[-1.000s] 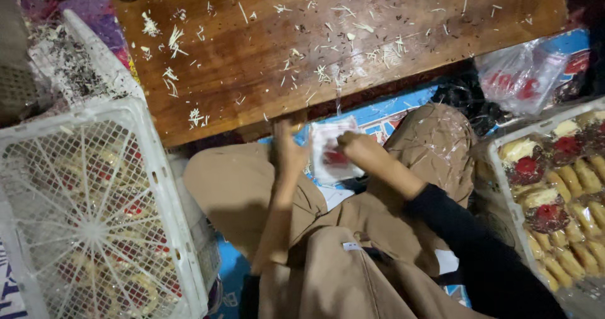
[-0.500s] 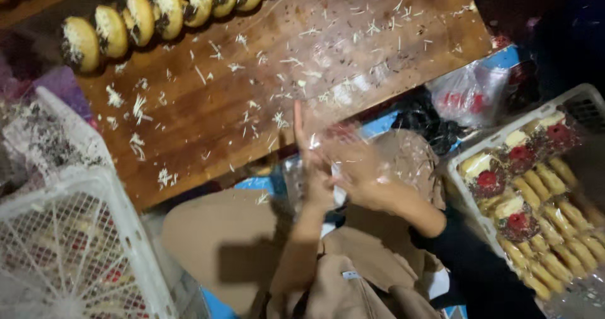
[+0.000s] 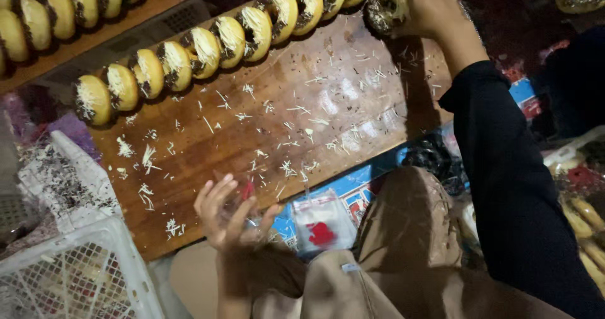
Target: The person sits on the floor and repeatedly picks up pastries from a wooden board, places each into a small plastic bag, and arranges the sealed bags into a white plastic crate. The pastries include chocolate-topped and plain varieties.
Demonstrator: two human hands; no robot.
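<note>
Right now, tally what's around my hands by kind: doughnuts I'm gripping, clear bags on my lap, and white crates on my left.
Doughnut gripped in the right hand: 1
Clear bag with a red patch on the lap, beside the open left hand: 1
White crates: 2
Total: 4

Single head-worn view, looking steeply down from above the person's lap and facing forward across the wooden bench (image 3: 265, 124). Close range: the left hand (image 3: 230, 215) lies near the lower edge, the right hand (image 3: 428, 7) at the top edge, beyond it.
</note>
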